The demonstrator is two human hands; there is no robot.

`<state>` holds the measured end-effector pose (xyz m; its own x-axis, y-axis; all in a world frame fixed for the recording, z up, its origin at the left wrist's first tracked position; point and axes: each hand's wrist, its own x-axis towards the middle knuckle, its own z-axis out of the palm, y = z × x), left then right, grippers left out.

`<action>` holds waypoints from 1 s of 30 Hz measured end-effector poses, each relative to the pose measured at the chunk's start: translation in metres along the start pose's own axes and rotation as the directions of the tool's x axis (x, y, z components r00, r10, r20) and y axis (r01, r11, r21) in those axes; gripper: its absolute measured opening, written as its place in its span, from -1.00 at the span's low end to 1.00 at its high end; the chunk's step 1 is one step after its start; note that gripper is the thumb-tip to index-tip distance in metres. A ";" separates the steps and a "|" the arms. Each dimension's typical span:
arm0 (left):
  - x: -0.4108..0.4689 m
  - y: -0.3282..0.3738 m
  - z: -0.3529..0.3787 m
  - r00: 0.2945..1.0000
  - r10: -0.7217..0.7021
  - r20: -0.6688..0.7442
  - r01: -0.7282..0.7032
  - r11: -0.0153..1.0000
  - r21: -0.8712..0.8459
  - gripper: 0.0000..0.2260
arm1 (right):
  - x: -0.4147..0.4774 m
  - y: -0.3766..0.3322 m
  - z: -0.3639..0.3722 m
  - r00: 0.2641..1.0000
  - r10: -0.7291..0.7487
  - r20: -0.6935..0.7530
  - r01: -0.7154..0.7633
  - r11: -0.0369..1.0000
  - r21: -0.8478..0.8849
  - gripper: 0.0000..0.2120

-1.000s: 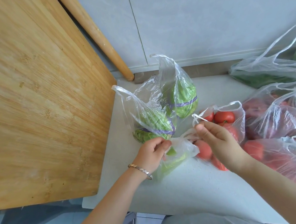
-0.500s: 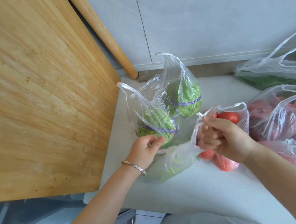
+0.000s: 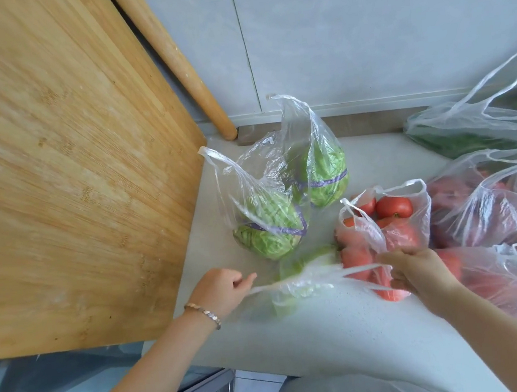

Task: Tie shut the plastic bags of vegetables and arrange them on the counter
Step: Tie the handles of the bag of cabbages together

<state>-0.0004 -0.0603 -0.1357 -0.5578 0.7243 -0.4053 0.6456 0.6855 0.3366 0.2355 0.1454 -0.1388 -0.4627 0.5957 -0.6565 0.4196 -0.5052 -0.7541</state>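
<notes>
A clear plastic bag of green vegetable [image 3: 294, 284] lies on the pale counter [image 3: 343, 333] between my hands, blurred by motion. My left hand [image 3: 220, 289] pinches one handle at the bag's left side. My right hand [image 3: 416, 270] grips the other handle, which is stretched taut to the right. Behind stands a bag with two banded green cabbages [image 3: 283, 203], its handles loose and upright. Just right of it an untied bag of red tomatoes [image 3: 388, 218] stands with its mouth gaping.
A large wooden cutting board [image 3: 68, 170] leans at the left, with a wooden rolling pin [image 3: 174, 58] against the wall behind it. More bags of tomatoes [image 3: 488, 202] and a bag of dark greens [image 3: 466, 134] crowd the right side. The counter's front edge is near my body.
My hands have moved apart, pulling the two handles of the green vegetable bag out sideways. The bag has shifted toward me and stretched flat.
</notes>
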 end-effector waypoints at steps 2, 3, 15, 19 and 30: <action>0.001 0.011 -0.008 0.994 -0.108 -0.014 0.105 0.985 -0.140 -0.51 | -0.002 -0.007 0.001 0.991 -0.101 0.086 0.076 0.964 0.253 -0.69; 0.001 0.017 -0.015 0.987 -0.162 -0.010 0.152 0.949 -0.277 -0.53 | -0.003 -0.014 0.001 0.968 -0.190 0.163 0.119 0.921 0.370 -0.61; 0.014 0.090 -0.006 0.981 0.075 0.177 0.157 0.219 -0.963 -0.79 | -0.020 -0.080 0.089 0.858 -0.447 0.252 0.327 0.854 0.404 -0.84; 0.012 0.090 0.002 0.994 0.017 0.107 0.093 0.382 -0.919 -0.52 | -0.009 -0.084 0.103 0.880 -0.440 0.179 0.368 0.869 0.331 -0.91; 0.019 0.090 -0.002 0.963 -0.233 -0.135 -0.042 0.367 -0.929 -0.48 | -0.016 -0.015 0.106 0.793 -0.496 0.355 0.608 0.607 -0.511 -0.82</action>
<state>0.0463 0.0154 -0.1115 -0.7579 0.5482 -0.3537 -0.2246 0.2899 0.9304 0.1539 0.0769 -0.1186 -0.8517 0.5013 -0.1526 0.3726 0.3746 -0.8490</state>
